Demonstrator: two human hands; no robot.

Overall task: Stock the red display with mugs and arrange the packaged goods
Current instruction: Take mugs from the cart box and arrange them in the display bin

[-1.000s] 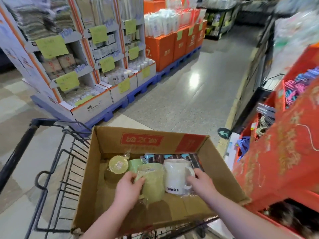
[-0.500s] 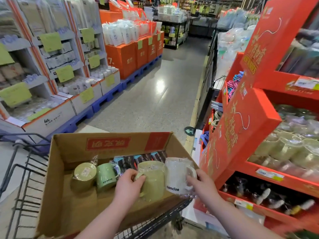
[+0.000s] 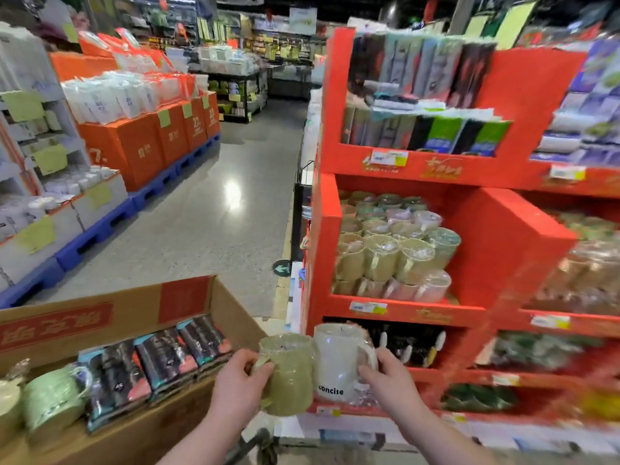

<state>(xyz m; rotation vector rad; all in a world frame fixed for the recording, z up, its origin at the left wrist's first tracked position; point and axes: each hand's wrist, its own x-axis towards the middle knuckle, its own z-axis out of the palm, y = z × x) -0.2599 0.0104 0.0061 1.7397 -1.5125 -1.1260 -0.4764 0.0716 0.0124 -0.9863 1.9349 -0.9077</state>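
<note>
While the two hands hold a mug each in the near centre, the mugs touch side by side, upright, in front of the lower part of the red display [image 3: 510, 250]. The left hand [image 3: 240, 385] curls its fingers round the handle of the olive mug [image 3: 288, 374], which is wrapped in clear film. The right hand [image 3: 391, 387] grips the white mug [image 3: 337, 359] at its handle side, with the fingers bent round it; the word "concise" shows low on its wall.

To the near left stands an open cardboard box [image 3: 100, 318]. Inside it, a row of dark packaged goods [image 3: 161, 360] leans along its far wall, and a pale green mug [image 3: 53, 401] sits just left of them, near the box's left end.

On the right, the display's middle shelf holds stacked wrapped mugs [image 3: 392, 250], olive, green and pinkish, piled in layers. Its top shelf carries upright flat packs [image 3: 419, 129], dark, grey and green. The shelf below the mugs holds dark items too blurred to name. Yellow and white price tags [image 3: 368, 307] sit on the shelf fronts.

Across the grey aisle floor [image 3: 208, 213], on the far left, orange cartons [image 3: 134, 147] topped with white bags stand on blue pallets [image 3: 97, 229].
</note>
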